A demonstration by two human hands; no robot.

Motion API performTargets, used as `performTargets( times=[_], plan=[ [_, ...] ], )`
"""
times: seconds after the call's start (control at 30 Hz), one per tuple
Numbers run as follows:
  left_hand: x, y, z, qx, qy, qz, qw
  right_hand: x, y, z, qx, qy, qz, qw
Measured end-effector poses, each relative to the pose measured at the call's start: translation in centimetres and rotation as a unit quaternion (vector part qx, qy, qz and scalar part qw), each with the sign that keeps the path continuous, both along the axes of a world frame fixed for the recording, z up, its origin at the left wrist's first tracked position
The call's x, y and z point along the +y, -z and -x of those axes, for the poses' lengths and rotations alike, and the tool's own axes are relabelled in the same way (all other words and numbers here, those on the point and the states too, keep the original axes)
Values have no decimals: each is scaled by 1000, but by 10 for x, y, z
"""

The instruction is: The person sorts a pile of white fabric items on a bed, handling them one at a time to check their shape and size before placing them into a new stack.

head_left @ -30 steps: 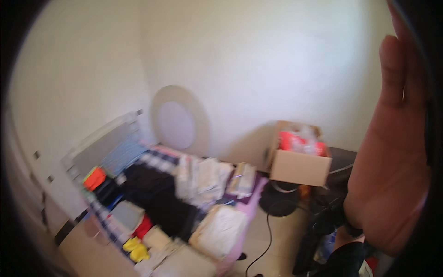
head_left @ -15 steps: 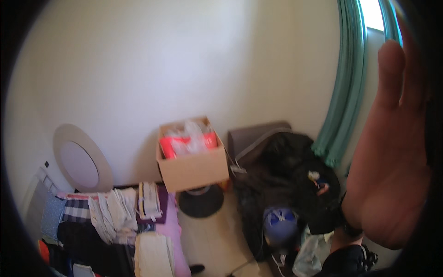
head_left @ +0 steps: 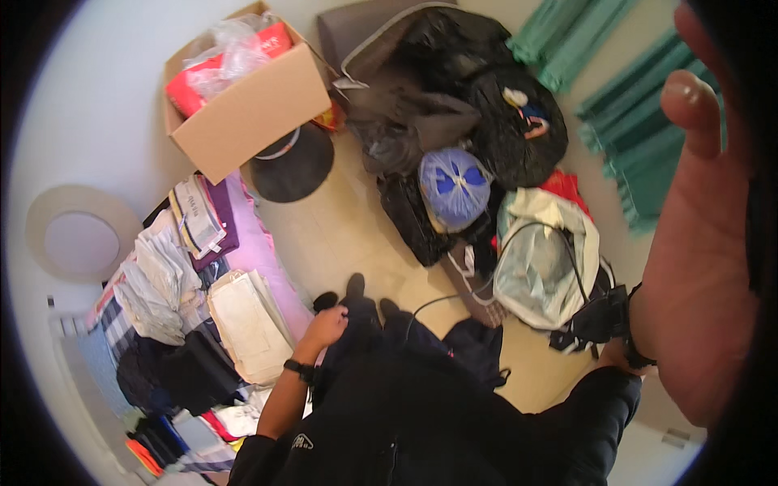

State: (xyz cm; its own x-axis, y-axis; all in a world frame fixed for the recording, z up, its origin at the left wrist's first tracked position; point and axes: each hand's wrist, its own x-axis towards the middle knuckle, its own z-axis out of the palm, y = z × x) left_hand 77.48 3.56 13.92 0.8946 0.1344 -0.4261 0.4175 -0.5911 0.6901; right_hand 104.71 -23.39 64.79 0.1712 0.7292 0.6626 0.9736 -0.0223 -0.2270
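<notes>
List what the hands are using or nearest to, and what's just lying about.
At the hands: left hand, seemingly nearest the pink sheet and off-white stack; right hand, raised close to the camera.

Lying about: cardboard box; clear-bagged blue bundle; open white bag.

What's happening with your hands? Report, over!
Left hand beside the pink sheet, near the cream stack; grip unclear. Right hand close to camera, open, palm bare. Pale open bag on the floor, possible obstacle.
</notes>
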Motion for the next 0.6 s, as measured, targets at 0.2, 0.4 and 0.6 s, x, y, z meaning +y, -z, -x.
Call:
performTargets(
  times=[0.2,0.4,0.6],
  plan=[
    [40,-18,-65,64,62,40,995,3,21,15,38,120,44,991],
    [76,19,-94,117,176,35,977,-35,32,60,89,303,44,948],
    [72,41,-122,187,311,-35,931,-100,64,145,152,526,-97,831]
  ],
)
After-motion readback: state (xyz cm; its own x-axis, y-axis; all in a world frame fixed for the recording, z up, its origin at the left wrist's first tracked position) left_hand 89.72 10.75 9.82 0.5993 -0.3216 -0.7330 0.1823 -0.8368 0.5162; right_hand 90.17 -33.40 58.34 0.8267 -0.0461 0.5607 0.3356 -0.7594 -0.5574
